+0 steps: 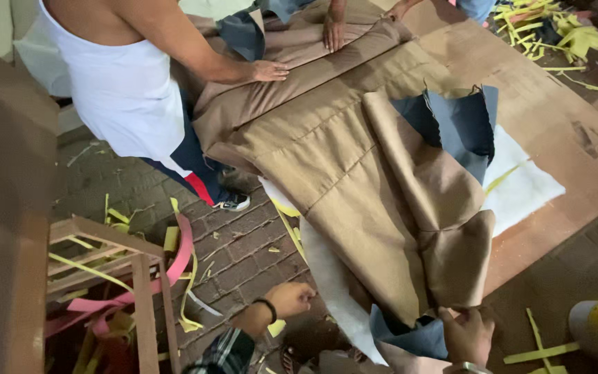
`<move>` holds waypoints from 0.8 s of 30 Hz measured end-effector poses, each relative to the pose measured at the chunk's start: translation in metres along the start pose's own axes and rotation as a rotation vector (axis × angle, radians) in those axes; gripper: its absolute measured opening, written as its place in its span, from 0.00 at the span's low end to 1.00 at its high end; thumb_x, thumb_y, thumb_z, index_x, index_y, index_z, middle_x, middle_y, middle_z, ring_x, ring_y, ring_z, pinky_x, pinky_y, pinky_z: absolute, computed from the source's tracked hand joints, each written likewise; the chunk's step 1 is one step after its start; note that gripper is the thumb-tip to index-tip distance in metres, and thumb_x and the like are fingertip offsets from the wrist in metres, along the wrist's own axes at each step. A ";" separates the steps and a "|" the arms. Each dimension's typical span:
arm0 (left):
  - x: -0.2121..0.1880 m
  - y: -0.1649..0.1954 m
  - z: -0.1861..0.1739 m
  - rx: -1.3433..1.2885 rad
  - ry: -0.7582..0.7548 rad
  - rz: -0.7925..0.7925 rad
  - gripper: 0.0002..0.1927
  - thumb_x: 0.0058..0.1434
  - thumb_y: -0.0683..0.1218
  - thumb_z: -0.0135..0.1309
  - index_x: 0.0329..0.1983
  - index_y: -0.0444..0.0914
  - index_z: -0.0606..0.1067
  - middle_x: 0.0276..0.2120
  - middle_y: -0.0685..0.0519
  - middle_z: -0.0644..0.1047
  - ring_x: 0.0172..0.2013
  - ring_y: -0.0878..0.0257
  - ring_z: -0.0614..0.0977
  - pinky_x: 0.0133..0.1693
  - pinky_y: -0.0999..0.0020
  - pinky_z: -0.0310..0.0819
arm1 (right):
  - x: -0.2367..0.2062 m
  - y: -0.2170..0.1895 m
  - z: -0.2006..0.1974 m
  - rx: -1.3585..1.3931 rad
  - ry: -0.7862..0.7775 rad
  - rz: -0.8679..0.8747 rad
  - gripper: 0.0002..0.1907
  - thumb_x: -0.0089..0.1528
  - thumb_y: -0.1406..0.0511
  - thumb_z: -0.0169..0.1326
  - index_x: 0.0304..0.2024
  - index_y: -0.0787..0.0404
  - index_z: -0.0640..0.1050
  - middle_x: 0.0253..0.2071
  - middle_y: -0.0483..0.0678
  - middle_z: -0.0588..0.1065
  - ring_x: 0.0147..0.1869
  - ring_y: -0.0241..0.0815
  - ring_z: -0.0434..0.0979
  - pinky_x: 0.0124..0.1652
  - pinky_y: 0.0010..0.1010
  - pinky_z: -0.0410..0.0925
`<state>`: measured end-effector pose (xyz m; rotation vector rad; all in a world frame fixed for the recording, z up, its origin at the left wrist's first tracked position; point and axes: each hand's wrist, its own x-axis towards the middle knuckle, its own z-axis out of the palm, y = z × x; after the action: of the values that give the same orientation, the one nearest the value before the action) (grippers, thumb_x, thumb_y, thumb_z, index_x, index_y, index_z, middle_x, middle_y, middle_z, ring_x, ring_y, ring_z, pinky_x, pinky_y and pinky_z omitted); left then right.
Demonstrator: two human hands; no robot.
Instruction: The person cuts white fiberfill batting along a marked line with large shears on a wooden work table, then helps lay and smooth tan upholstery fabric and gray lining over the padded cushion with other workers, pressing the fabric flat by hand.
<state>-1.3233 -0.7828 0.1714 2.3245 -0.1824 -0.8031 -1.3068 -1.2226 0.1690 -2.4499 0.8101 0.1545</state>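
A large brown quilted fabric cover (340, 173) with a dark blue lining (461, 121) lies spread over a brown board (555, 104). My right hand (466, 336) grips the near hem of the brown cover, where blue lining (410, 339) shows. My left hand (288, 299), with a dark band on the wrist, hangs loosely closed over the brick floor, left of the cover's edge, holding nothing I can see. Another person in a white vest (122, 90) presses a hand (269, 70) on the cover's far end. A further person's hand (333, 31) also rests there.
White padding (524, 187) lies under the cover on the board. A wooden frame (115, 270) with pink and yellow strips stands at the left. Yellow foam scraps (562, 34) litter the far right and the brick floor (237, 249). A brown panel (8, 208) fills the left edge.
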 end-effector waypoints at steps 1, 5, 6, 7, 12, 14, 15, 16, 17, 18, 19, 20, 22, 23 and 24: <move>0.004 0.006 -0.005 0.036 -0.027 0.021 0.20 0.59 0.53 0.58 0.54 0.43 0.78 0.46 0.48 0.81 0.49 0.51 0.82 0.50 0.57 0.76 | 0.003 0.006 0.003 0.051 -0.005 0.020 0.26 0.55 0.52 0.65 0.51 0.60 0.84 0.51 0.62 0.79 0.58 0.59 0.80 0.60 0.48 0.70; 0.008 0.011 -0.032 0.185 -0.103 0.146 0.20 0.60 0.54 0.56 0.54 0.43 0.77 0.46 0.47 0.81 0.48 0.48 0.81 0.49 0.53 0.75 | 0.014 -0.004 0.041 0.166 -0.027 0.097 0.22 0.54 0.57 0.65 0.47 0.63 0.85 0.43 0.57 0.83 0.49 0.55 0.85 0.51 0.45 0.74; 0.008 0.007 -0.041 0.207 -0.083 0.119 0.21 0.59 0.53 0.56 0.55 0.43 0.77 0.47 0.46 0.81 0.49 0.48 0.81 0.50 0.52 0.75 | 0.011 -0.013 0.055 0.236 -0.038 0.059 0.22 0.54 0.57 0.66 0.47 0.62 0.84 0.44 0.57 0.82 0.49 0.56 0.83 0.50 0.44 0.73; 0.007 -0.002 -0.054 0.229 -0.060 0.087 0.22 0.58 0.53 0.56 0.55 0.44 0.77 0.48 0.46 0.80 0.50 0.47 0.80 0.50 0.52 0.74 | 0.003 -0.028 0.071 0.308 -0.055 0.019 0.22 0.54 0.57 0.66 0.47 0.62 0.83 0.46 0.57 0.81 0.49 0.56 0.82 0.49 0.43 0.73; 0.006 -0.062 -0.102 0.166 0.065 0.043 0.22 0.58 0.52 0.57 0.56 0.43 0.76 0.52 0.44 0.78 0.54 0.46 0.78 0.55 0.52 0.72 | -0.032 -0.101 0.123 0.283 -0.002 -0.414 0.15 0.56 0.60 0.62 0.43 0.58 0.84 0.48 0.53 0.81 0.54 0.50 0.80 0.54 0.37 0.71; 0.018 -0.089 -0.122 0.149 0.046 0.042 0.23 0.59 0.52 0.57 0.56 0.42 0.75 0.52 0.44 0.78 0.55 0.46 0.77 0.56 0.52 0.71 | -0.032 -0.124 0.138 0.281 -0.092 -0.364 0.15 0.56 0.59 0.63 0.42 0.58 0.84 0.49 0.52 0.80 0.53 0.49 0.80 0.52 0.36 0.71; 0.029 -0.101 -0.134 0.139 0.050 0.025 0.23 0.58 0.53 0.58 0.57 0.42 0.75 0.53 0.44 0.77 0.55 0.46 0.77 0.56 0.52 0.71 | -0.033 -0.135 0.149 0.288 -0.134 -0.331 0.14 0.56 0.59 0.63 0.42 0.57 0.84 0.49 0.51 0.80 0.52 0.49 0.80 0.52 0.36 0.70; 0.041 -0.113 -0.147 0.137 0.048 0.011 0.24 0.58 0.53 0.58 0.57 0.43 0.75 0.54 0.45 0.77 0.55 0.47 0.77 0.56 0.52 0.71 | -0.033 -0.144 0.158 0.323 -0.148 -0.291 0.14 0.56 0.59 0.62 0.43 0.57 0.83 0.49 0.52 0.80 0.51 0.51 0.79 0.50 0.37 0.71; 0.054 -0.126 -0.163 0.143 0.041 -0.001 0.24 0.58 0.54 0.59 0.57 0.43 0.75 0.54 0.46 0.76 0.56 0.47 0.77 0.56 0.52 0.71 | -0.031 -0.153 0.167 0.364 -0.158 -0.245 0.15 0.57 0.60 0.62 0.45 0.57 0.83 0.50 0.52 0.79 0.49 0.52 0.79 0.48 0.38 0.71; 0.069 -0.136 -0.177 0.130 0.087 0.060 0.23 0.59 0.53 0.58 0.57 0.43 0.75 0.54 0.45 0.77 0.55 0.47 0.77 0.55 0.52 0.71 | -0.028 -0.165 0.177 0.412 -0.167 -0.197 0.15 0.57 0.60 0.62 0.46 0.56 0.82 0.50 0.52 0.79 0.48 0.54 0.78 0.46 0.39 0.72; 0.081 -0.145 -0.190 0.123 0.118 0.119 0.22 0.60 0.53 0.58 0.57 0.43 0.76 0.53 0.45 0.77 0.55 0.46 0.78 0.55 0.52 0.72 | -0.031 -0.172 0.183 0.399 -0.156 -0.149 0.15 0.57 0.60 0.62 0.46 0.57 0.82 0.50 0.52 0.79 0.49 0.53 0.79 0.47 0.39 0.72; 0.093 -0.152 -0.206 0.121 0.138 0.187 0.21 0.61 0.53 0.58 0.56 0.43 0.76 0.53 0.45 0.78 0.55 0.46 0.78 0.55 0.52 0.73 | -0.033 -0.181 0.187 0.347 -0.129 -0.092 0.16 0.58 0.59 0.62 0.46 0.57 0.83 0.50 0.52 0.80 0.50 0.52 0.79 0.48 0.39 0.72; 0.115 -0.160 -0.237 0.129 0.074 0.183 0.21 0.61 0.53 0.58 0.57 0.43 0.77 0.52 0.45 0.79 0.55 0.47 0.79 0.55 0.54 0.74 | -0.047 -0.197 0.190 0.255 -0.107 0.019 0.16 0.58 0.59 0.62 0.47 0.57 0.83 0.51 0.51 0.80 0.51 0.50 0.80 0.49 0.39 0.72; 0.120 -0.162 -0.245 0.118 0.051 0.164 0.21 0.61 0.52 0.59 0.57 0.43 0.77 0.52 0.44 0.79 0.55 0.48 0.80 0.55 0.54 0.75 | -0.058 -0.207 0.192 0.244 -0.100 0.065 0.16 0.59 0.58 0.62 0.47 0.58 0.84 0.51 0.51 0.80 0.52 0.49 0.81 0.50 0.39 0.72; 0.123 -0.163 -0.257 0.091 0.012 0.177 0.22 0.60 0.52 0.58 0.58 0.43 0.76 0.53 0.45 0.79 0.55 0.48 0.80 0.54 0.54 0.75 | -0.065 -0.219 0.194 0.230 -0.100 0.093 0.17 0.59 0.58 0.63 0.47 0.58 0.84 0.51 0.51 0.81 0.53 0.48 0.81 0.51 0.39 0.72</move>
<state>-1.0851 -0.5566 0.1585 2.3571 -0.4214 -0.7057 -1.2206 -0.9389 0.1257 -2.1729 0.8487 0.2053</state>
